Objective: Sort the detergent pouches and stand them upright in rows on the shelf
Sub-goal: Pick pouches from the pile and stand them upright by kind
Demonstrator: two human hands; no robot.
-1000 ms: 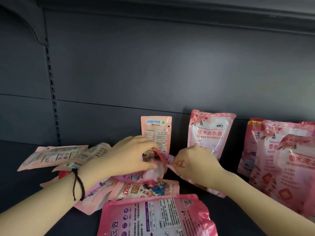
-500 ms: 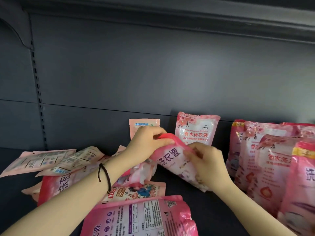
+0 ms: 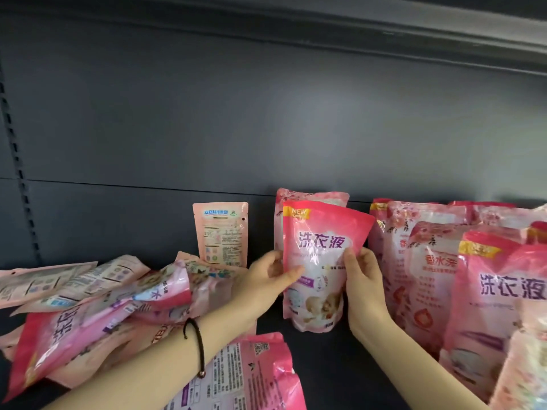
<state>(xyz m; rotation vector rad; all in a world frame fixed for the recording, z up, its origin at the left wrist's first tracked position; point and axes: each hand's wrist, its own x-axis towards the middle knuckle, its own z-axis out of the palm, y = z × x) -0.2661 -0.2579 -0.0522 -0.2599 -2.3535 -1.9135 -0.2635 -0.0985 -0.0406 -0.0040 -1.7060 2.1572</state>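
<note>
A: Why 2 hands for 1 pouch?

B: The pink "NEW" detergent pouch [image 3: 318,261] is soft and would probably slump. The left hand [image 3: 268,279] pinches its left edge, thumb across the front and fingers behind; the right hand [image 3: 362,279] curls round its right edge. A grip on both sides holds it upright with the print facing forward.

A: Where is it?

B: Mid-shelf, just in front of a floral pouch [image 3: 310,196] that leans on the back panel [image 3: 266,128]. Its base looks level with the shelf [image 3: 325,365]; I cannot tell whether it bears weight there. I judge it is being stood as the front of a row; the prints differ, though, and a matching pouch [image 3: 503,291] stands at the front right, so it may belong there instead.

A: And the counts?

B: 1 pouch in the hands; 1 floral pouch behind it; 1 small peach sachet [image 3: 220,233] upright against the panel, to the left; 1 large pouch [image 3: 245,374] lying back-up in the near foreground. The group at the right [image 3: 429,261] stands upright, at least 5 pouches, too overlapped for an exact figure. The heap at the left [image 3: 103,300] lies flat and mixed, at least 5 pouches; that looks like the unsorted stock.
</note>
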